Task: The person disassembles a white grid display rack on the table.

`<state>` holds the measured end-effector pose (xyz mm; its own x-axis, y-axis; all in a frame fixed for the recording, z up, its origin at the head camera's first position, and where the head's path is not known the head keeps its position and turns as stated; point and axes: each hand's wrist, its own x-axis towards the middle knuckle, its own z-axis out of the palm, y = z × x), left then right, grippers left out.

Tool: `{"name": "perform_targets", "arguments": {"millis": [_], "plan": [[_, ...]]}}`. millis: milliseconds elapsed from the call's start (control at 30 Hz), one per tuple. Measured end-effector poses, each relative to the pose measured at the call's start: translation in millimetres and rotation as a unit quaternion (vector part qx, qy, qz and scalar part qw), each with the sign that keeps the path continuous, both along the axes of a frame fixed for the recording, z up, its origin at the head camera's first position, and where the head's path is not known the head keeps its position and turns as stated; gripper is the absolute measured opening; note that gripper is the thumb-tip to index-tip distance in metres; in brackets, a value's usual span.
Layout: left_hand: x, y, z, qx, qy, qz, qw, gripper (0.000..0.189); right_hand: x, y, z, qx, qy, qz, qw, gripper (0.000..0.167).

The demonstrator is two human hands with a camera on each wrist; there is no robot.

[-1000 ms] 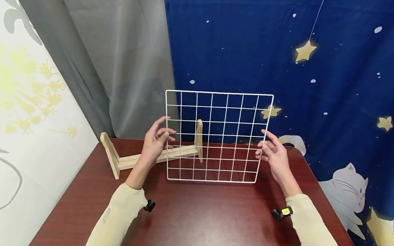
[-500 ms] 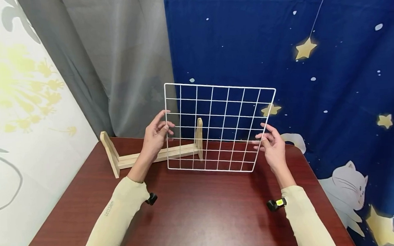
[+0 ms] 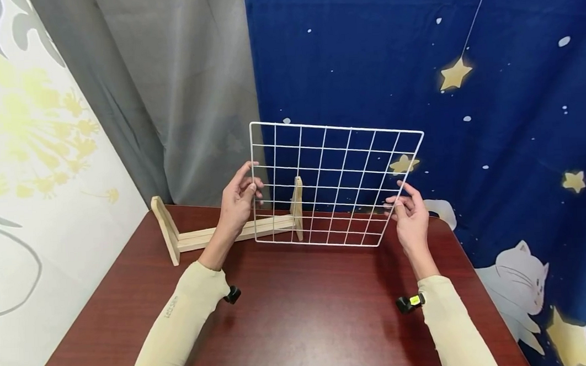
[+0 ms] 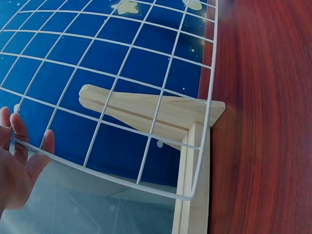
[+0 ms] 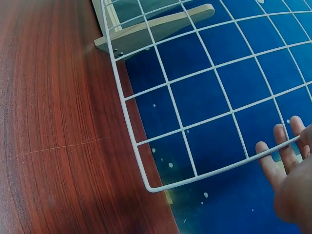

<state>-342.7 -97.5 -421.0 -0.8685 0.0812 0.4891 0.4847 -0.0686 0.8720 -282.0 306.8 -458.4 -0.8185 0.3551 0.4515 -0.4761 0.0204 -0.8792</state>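
A white wire grid panel (image 3: 325, 127) is held up over the table, its top edge leaning away from me. My left hand (image 3: 236, 202) pinches its left edge wire between thumb and fingers. At the opposite edge my right hand (image 3: 412, 221) grips the wire the same way. Behind the panel a pale wooden stand (image 3: 191, 239) rests on the table, with an upright board at each end joined by a long grooved bar. Through the mesh, the left wrist view shows one end board (image 4: 141, 109) of the stand. Fingers of the right hand (image 5: 287, 170) curl over the wire in the right wrist view.
The dark red-brown wooden table (image 3: 300, 315) reaches back to a grey curtain (image 3: 209, 99) and a blue starry curtain (image 3: 366, 63). At the left stands a white patterned panel (image 3: 26, 219). Each wrist carries a small black camera (image 3: 233, 294).
The grid panel has risen and shifted slightly right, and its top leans farther back. Both hands have moved up with it, still gripping its sides. The wooden stand stays in place.
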Motion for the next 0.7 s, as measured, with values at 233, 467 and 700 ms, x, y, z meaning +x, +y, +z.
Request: {"name": "perform_targets", "arguments": {"millis": [233,467,700], "plan": [[1.1,-4.7,-2.4,0.025,0.012,-0.007,0.9996,0.050,1.8,3.1,2.8,0.022,-0.017,0.014,0.9995,0.038],[3.8,-5.2,-0.4,0.042,0.026,-0.025,0.9985,0.047,6.7,3.8,6.5,0.073,-0.013,0.008,0.9972,0.035],[5.7,-2.8,4.3,0.050,0.033,-0.029,0.9978,0.044,10.0,6.9,9.2,0.130,-0.008,-0.008,0.9915,0.046]]}}
